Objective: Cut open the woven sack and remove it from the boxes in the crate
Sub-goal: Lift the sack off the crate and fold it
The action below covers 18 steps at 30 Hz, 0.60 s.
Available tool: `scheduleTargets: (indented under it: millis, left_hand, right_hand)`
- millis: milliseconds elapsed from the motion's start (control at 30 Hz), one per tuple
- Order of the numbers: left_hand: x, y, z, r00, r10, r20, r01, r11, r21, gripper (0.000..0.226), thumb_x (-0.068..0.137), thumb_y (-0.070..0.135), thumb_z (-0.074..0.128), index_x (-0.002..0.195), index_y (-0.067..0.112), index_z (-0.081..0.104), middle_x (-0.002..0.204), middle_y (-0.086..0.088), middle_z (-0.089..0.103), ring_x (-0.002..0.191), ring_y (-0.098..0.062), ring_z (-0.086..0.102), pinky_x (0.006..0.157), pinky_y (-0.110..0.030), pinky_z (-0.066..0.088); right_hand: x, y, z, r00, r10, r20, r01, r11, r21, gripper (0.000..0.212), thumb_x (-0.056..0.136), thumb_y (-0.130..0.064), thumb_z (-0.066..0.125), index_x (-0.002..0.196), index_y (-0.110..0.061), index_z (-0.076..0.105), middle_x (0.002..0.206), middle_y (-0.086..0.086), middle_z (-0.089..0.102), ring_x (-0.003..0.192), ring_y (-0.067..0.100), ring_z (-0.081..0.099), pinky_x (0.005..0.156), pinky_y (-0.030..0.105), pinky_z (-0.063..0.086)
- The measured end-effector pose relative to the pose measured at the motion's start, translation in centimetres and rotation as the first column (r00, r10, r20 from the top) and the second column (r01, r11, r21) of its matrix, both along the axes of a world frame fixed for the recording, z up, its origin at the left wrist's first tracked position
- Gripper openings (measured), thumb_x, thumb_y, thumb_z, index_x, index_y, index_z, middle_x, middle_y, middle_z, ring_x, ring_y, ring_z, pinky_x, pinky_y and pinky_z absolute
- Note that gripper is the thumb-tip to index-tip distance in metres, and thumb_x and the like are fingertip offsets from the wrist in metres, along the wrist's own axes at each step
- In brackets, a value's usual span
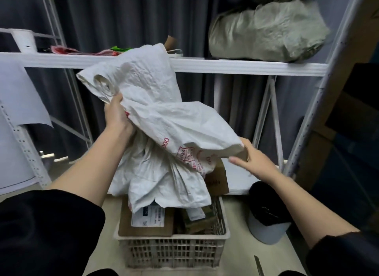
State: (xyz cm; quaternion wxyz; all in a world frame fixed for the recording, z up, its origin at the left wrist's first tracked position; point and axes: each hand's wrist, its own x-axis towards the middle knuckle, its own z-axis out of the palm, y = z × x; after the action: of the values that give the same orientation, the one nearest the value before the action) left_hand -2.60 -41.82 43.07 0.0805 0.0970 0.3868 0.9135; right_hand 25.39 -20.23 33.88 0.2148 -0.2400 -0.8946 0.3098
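Woven sack [155, 115], white and crumpled, is lifted above the crate [172, 249], its lower folds draped over the boxes [143, 220]. Left hand [118, 115] grips a bunched fold at 10 o'clock, arm extended. Right hand [249, 158] pinches the sack's corner at 3 o'clock. Red print on the sack shows "000"; other stamps illegible. One box carries a white shipping label [148, 216], text unreadable. A grey bundle [266, 35] sits on the shelf [225, 67] at 1 o'clock.
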Motion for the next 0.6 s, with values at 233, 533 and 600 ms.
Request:
scheduleTargets:
  millis: [233, 533, 600]
  left_hand:
    - [-1.9, -0.7, 0.2, 0.997, 0.01, 0.074, -0.01, 1.0, 0.006, 0.038, 0.087, 0.021, 0.059, 0.12, 0.003, 0.064, 0.112, -0.009, 0.07, 0.104, -0.027, 0.067, 0.081, -0.033, 0.056]
    - [-0.2, 0.4, 1.1, 0.991, -0.124, -0.043, 0.122, 0.991, -0.054, 0.028, 0.092, 0.028, 0.054, 0.108, 0.009, 0.067, 0.096, -0.005, 0.072, 0.084, -0.019, 0.07, 0.076, -0.026, 0.057]
    - [-1.2, -0.6, 1.0, 0.989, -0.131, -0.071, 0.123, 0.987, -0.099, 0.022, 0.091, 0.027, 0.053, 0.097, 0.011, 0.067, 0.083, -0.001, 0.071, 0.075, -0.016, 0.07, 0.07, -0.023, 0.055]
  right_hand:
    - [-2.4, -5.2, -7.6, 0.956, 0.15, 0.253, -0.269, 0.793, 0.546, 0.036, 0.083, -0.018, 0.059, 0.114, -0.024, 0.043, 0.109, 0.009, 0.061, 0.092, 0.034, 0.063, 0.065, 0.035, 0.046]
    - [-4.9, -15.3, -12.6, 0.65, 0.62, 0.439, -0.633, 0.761, -0.138, 0.065, 0.089, -0.04, 0.057, 0.143, -0.033, 0.022, 0.127, 0.008, 0.059, 0.106, 0.028, 0.06, 0.081, 0.033, 0.048]
    - [-4.7, -14.2, -11.3, 0.701, 0.616, 0.361, -0.591, 0.784, -0.191, 0.051, 0.085, -0.056, 0.055, 0.132, -0.04, 0.043, 0.127, -0.004, 0.062, 0.108, 0.015, 0.06, 0.09, 0.03, 0.049]
